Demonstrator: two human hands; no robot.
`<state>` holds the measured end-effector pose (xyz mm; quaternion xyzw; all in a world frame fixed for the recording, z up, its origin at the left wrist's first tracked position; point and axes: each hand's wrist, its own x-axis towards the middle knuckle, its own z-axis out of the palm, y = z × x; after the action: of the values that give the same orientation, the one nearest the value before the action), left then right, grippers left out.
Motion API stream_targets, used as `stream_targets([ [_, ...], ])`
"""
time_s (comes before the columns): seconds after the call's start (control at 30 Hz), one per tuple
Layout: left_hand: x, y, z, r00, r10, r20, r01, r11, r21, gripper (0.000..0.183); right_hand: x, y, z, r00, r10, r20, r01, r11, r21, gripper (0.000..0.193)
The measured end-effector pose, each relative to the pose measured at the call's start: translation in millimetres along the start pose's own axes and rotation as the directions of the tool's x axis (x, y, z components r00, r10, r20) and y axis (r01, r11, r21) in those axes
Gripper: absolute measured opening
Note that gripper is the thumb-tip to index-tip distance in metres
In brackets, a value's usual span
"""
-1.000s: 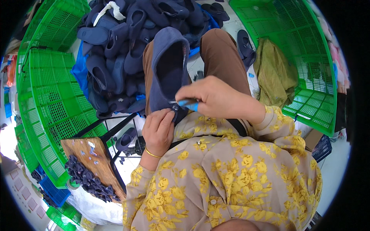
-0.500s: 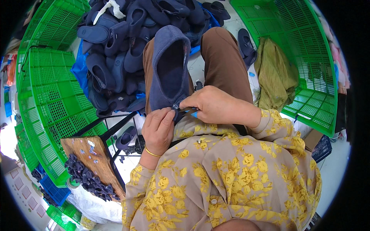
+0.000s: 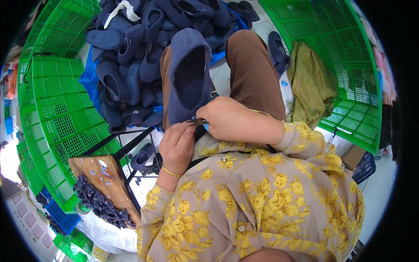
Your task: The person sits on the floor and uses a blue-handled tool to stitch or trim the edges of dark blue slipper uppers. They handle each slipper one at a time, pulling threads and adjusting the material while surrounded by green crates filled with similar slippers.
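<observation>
A dark navy slipper (image 3: 178,94) rests over my left thigh, its opening facing up and its toe pointing away from me. My left hand (image 3: 176,148) pinches the slipper's heel edge between thumb and fingers. Closed in my right hand (image 3: 233,121) is a pair of small thread snips (image 3: 199,122) with a bit of blue at the handle. The dark blades meet the heel edge right by my left fingertips. What lies between the blades is too small to make out.
Beyond my knees a heap of navy slippers (image 3: 131,48) lies on blue sheeting. Green crates (image 3: 61,113) stand at left, another green crate (image 3: 349,56) at right with an olive cloth (image 3: 310,83). A wooden board (image 3: 98,170) at lower left bears dark fabric bows (image 3: 96,196).
My right hand has shifted left and slightly up, bringing the snips' blades to the heel edge. The slipper has tipped a little to the left.
</observation>
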<state>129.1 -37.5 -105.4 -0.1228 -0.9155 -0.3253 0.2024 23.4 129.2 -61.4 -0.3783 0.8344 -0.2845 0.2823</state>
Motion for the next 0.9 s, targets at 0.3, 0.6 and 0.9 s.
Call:
stream_targets([
  [0.3,-4,0,2,1.0,-0.005,-0.002,0.005,1.0,0.001,0.026,-6,-3,14,0.992,0.064,-0.11,-0.066,0.998,-0.012,0.021],
  [0.6,-2,5,-2,1.0,-0.01,-0.026,0.01,1.0,0.006,0.028,-17,0,13,0.988,0.092,-0.127,-0.092,0.996,0.007,0.021],
  [0.9,-3,3,1,1.0,-0.026,-0.009,0.026,0.999,0.028,0.023,-8,1,32,0.984,0.038,-0.176,-0.044,0.999,-0.03,0.015],
])
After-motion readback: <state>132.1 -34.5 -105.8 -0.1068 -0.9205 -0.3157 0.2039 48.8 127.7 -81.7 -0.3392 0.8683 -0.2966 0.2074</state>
